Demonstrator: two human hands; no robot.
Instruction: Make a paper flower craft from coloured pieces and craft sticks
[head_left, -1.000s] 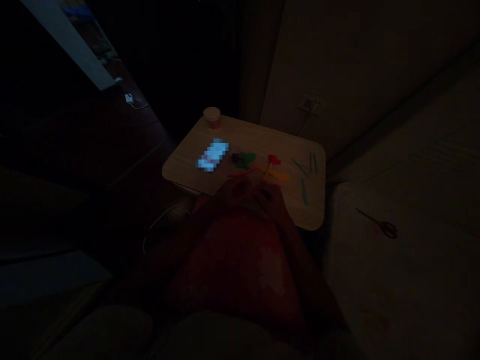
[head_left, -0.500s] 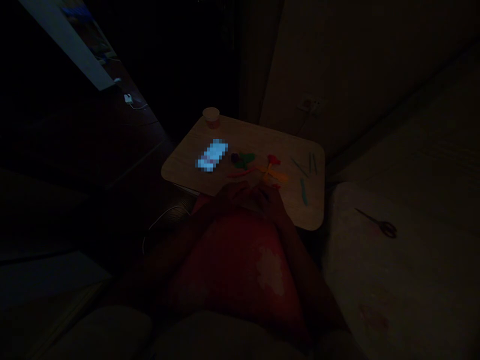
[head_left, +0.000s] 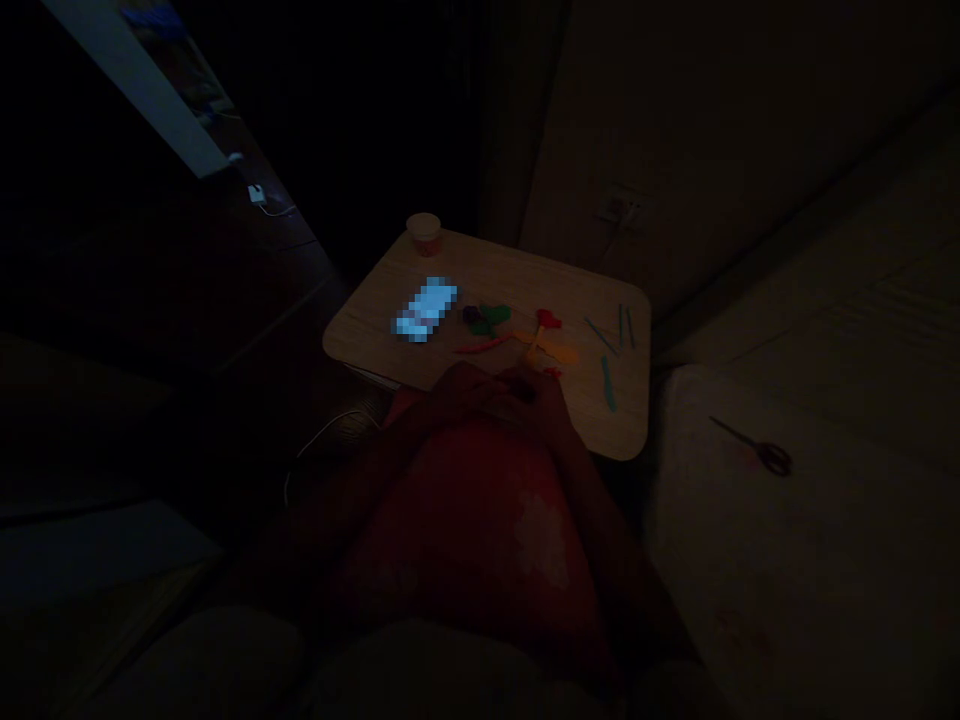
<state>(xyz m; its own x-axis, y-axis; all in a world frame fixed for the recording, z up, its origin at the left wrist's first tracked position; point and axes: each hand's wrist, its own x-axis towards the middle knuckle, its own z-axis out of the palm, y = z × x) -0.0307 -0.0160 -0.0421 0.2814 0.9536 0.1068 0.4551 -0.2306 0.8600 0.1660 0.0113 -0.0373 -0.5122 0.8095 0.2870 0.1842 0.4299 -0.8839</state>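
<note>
Left hand and right hand are meeting by the desk, grip indiscernible. Red strip, orange piece are lying just beyond.

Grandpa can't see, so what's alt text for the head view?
Left hand and right hand close together at a dim table, by colorful clay-like shapes; anything held is too dark to see. The table holds a pixelated glowing rectangle, paper cup and teal tools.

your red cloth with its paler blotch, your tan tabletop, green piece with dark purple, orange piece with red, red strip, teal tools, light-blue screen, pale cup with reddish markings
</note>
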